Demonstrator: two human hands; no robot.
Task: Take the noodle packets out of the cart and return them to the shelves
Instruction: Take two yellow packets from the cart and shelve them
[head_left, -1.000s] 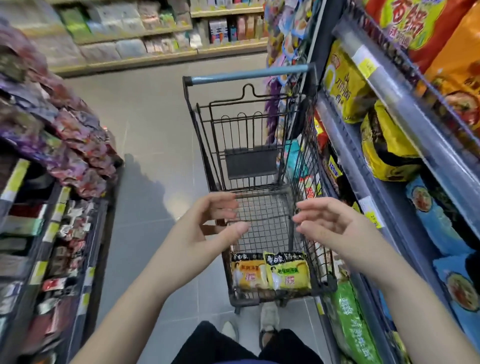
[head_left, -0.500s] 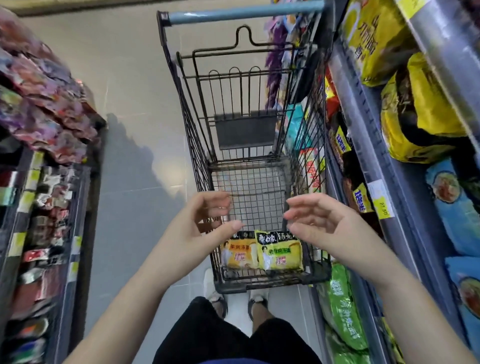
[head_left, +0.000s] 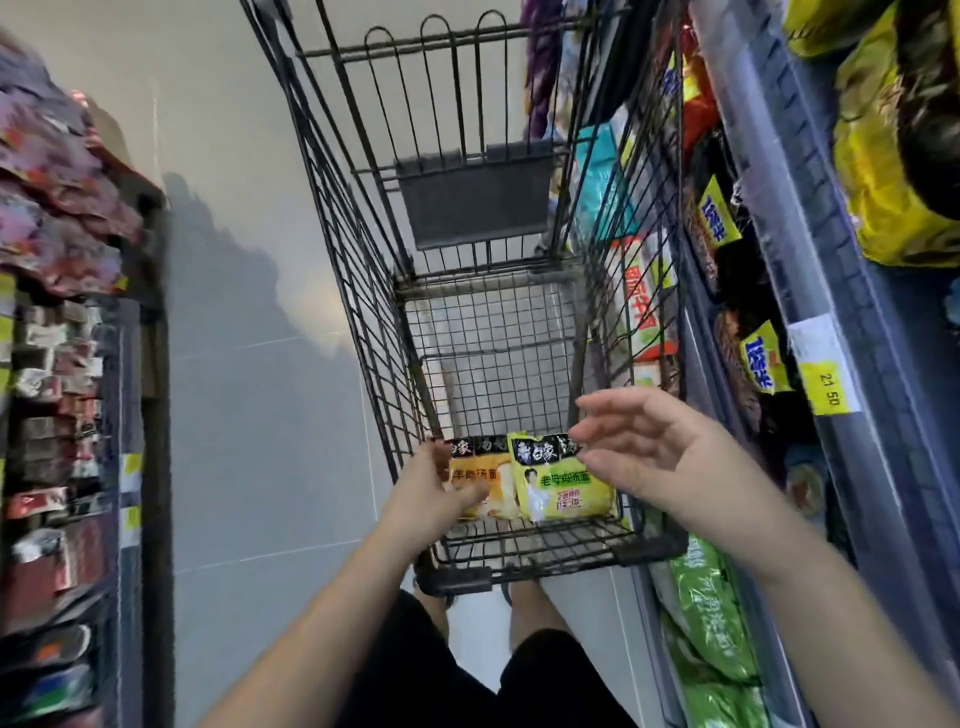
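The left hand (head_left: 436, 499) is down inside the cart (head_left: 524, 569), at the left edge of the orange packet (head_left: 485, 470). Its thumb lies across the packet's face. The frame is too blurred there to show whether the fingers have closed on it. The right hand (head_left: 649, 457) hovers above the cart's near right corner with its fingers loosely spread and holds nothing. Its fingertips are over the top edge of the yellow packet (head_left: 563, 486).

Both packets lie flat on the cart's wire floor at the near end, side by side, and the yellow one overlaps the orange one's right edge. Black shorts (head_left: 415, 675) show below the near rim.

Just right of the cart stands the right shelf (head_left: 779, 234), with green bags (head_left: 706, 623) low down and a yellow price tag (head_left: 826, 376) on its rail. Further along the cart, a grey flap (head_left: 472, 202) hangs on the far wire panel. Yellow bags (head_left: 893, 156) fill the shelf above the rail.

Across the grey floor (head_left: 260, 364), the left shelf (head_left: 150, 415) holds blurred red and purple packs (head_left: 57, 208).
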